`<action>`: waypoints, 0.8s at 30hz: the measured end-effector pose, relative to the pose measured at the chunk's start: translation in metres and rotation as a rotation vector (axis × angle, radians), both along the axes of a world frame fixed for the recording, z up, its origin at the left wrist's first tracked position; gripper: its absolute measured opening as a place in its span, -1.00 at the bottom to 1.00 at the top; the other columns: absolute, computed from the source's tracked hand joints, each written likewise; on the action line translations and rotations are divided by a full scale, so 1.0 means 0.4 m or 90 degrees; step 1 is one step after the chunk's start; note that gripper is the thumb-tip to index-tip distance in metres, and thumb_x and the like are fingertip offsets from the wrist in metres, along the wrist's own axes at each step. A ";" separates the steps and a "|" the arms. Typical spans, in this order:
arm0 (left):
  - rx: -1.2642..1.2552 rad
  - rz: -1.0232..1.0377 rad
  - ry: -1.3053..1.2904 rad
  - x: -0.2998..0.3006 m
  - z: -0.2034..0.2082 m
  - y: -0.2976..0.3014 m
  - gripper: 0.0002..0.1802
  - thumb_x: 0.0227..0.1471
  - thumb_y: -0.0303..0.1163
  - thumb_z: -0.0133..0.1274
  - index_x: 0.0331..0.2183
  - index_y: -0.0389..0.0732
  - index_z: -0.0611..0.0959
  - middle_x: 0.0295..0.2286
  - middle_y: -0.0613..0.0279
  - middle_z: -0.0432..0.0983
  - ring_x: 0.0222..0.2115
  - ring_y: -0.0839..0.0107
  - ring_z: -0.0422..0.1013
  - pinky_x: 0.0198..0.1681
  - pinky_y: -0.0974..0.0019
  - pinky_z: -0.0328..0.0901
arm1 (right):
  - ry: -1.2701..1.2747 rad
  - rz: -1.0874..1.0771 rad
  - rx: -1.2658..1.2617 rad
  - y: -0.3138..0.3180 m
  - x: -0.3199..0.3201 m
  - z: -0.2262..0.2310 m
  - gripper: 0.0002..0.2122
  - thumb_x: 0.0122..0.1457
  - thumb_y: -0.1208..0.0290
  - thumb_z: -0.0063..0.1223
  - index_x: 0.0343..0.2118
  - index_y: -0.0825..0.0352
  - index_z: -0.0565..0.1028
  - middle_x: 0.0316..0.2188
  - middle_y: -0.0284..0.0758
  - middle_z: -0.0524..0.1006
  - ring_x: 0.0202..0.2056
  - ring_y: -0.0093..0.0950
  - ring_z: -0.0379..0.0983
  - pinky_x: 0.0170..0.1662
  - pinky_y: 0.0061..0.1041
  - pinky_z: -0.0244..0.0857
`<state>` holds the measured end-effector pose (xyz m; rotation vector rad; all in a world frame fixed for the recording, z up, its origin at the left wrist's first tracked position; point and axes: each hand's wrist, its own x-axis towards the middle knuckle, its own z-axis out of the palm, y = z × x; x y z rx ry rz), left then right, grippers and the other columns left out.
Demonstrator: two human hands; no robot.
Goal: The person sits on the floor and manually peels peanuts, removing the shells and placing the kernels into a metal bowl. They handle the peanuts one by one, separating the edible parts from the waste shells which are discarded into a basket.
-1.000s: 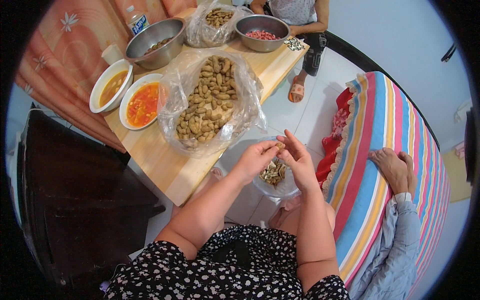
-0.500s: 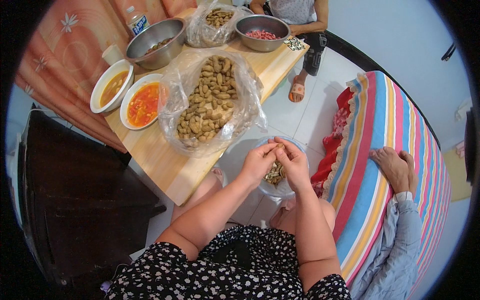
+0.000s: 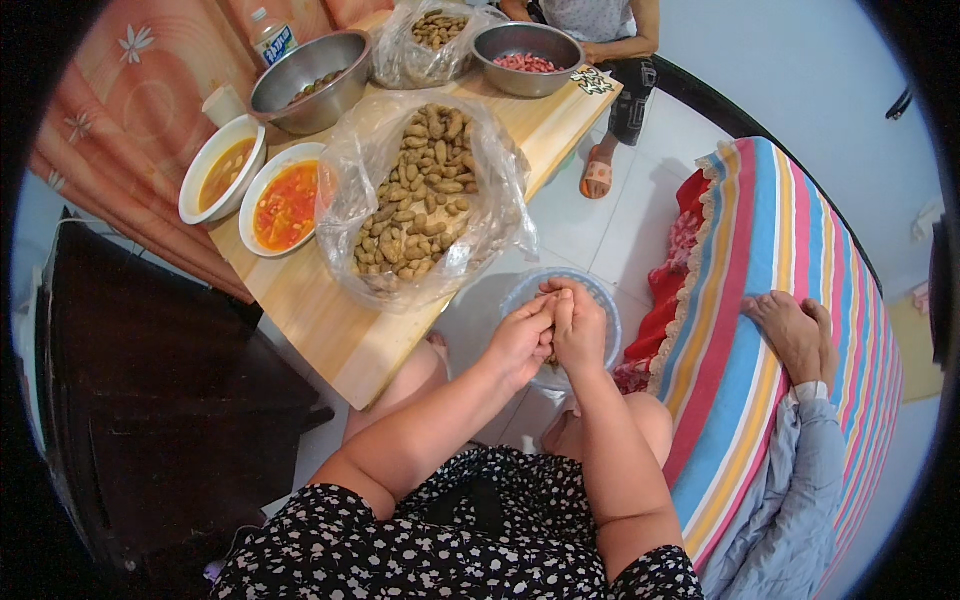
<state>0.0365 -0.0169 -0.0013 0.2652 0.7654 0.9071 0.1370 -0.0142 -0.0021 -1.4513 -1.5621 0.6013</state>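
Here, the bagged peanuts (image 3: 400, 246) lie ahead and left of both hands (image 3: 520, 342) (image 3: 581, 332).

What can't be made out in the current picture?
- Whatever lies between the left hand and right hand: head view, hidden by fingers.
- Most of the contents of the bin: head view, covered by both hands.
- Upper body of the person across the table: head view, cut off by the top edge.
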 end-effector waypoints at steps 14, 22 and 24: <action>0.229 -0.004 0.307 -0.011 0.053 0.047 -0.75 0.02 -0.40 -0.06 -0.24 -0.29 0.54 -0.56 0.37 0.43 -0.62 0.71 0.26 -0.65 0.63 0.14 | 0.651 0.006 -0.219 0.015 0.010 0.011 -0.75 0.20 0.38 -0.26 -0.13 0.39 0.32 -0.26 -0.36 0.41 -0.29 -0.60 0.32 -0.25 -0.65 0.22; 0.343 0.057 0.316 0.007 -0.008 0.058 -0.76 -0.02 -0.45 -0.03 -0.27 -0.35 0.54 -0.43 0.29 0.49 -0.50 0.61 0.35 -0.45 0.53 0.26 | 0.590 -0.049 -0.229 0.006 0.022 -0.043 -0.70 0.06 0.40 -0.05 -0.15 0.41 0.38 -0.28 -0.33 0.43 -0.29 -0.57 0.32 -0.24 -0.63 0.20; 0.234 0.004 0.351 0.002 0.020 0.056 -0.77 -0.05 -0.44 0.01 -0.28 -0.32 0.55 -0.41 0.31 0.50 -0.46 0.63 0.35 -0.40 0.56 0.25 | 0.595 -0.081 -0.217 0.003 0.026 -0.060 -0.70 0.05 0.39 -0.01 -0.16 0.42 0.40 -0.29 -0.33 0.44 -0.32 -0.58 0.33 -0.27 -0.64 0.21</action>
